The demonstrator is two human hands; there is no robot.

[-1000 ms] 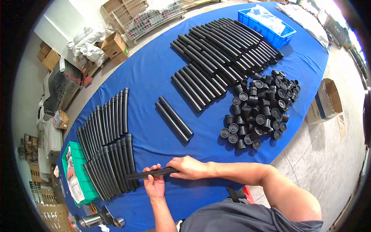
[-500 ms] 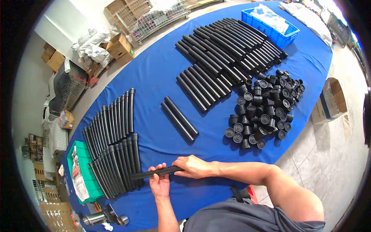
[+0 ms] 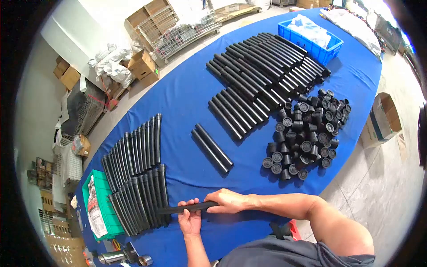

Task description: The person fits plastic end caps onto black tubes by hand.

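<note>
A black tube [image 3: 175, 209] lies almost level across both hands, low in the middle of the view. My left hand [image 3: 190, 221] holds it from below, thumb and fingers around its middle. Around the tube's right end my right hand [image 3: 227, 201] is closed, hiding that end. The tube's left tip reaches over the edge of a group of capped black tubes [image 3: 138, 191] on the blue cloth. Farther up, two loose black tubes [image 3: 212, 149] lie side by side.
Many plain black tubes [image 3: 262, 66] are stacked at the back, beside a blue crate [image 3: 327, 55]. Black rubber caps [image 3: 307, 133] are heaped at right. A green crate [image 3: 116, 229] stands at left, near a metal cylinder tool [image 3: 113, 257]. An open carton [image 3: 378, 127] is beyond the table.
The view has shifted, so the table's contents appear slightly lower. Both hands keep their hold on the tube, which now looks a little closer to level.
</note>
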